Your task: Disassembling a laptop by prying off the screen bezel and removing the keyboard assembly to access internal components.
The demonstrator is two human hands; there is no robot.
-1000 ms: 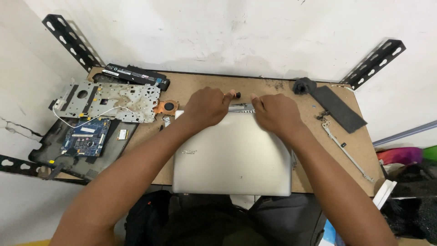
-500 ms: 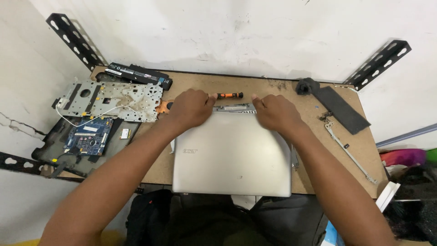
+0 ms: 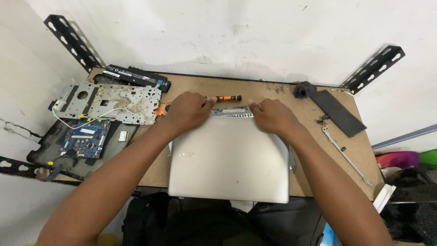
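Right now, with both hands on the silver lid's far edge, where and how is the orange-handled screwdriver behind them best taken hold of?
Take the screwdriver by its orange handle, from above and from the wall side. It lies flat on the table, crosswise, just beyond the lid. The left hand covers its left end, so the free black right end and orange middle are probably easiest for the right hand to pinch.

A perforated metal plate [image 3: 107,102] is lying at nine o'clock, a blue circuit board [image 3: 85,139] sitting below it, a black foam strip [image 3: 337,112] resting at two o'clock.
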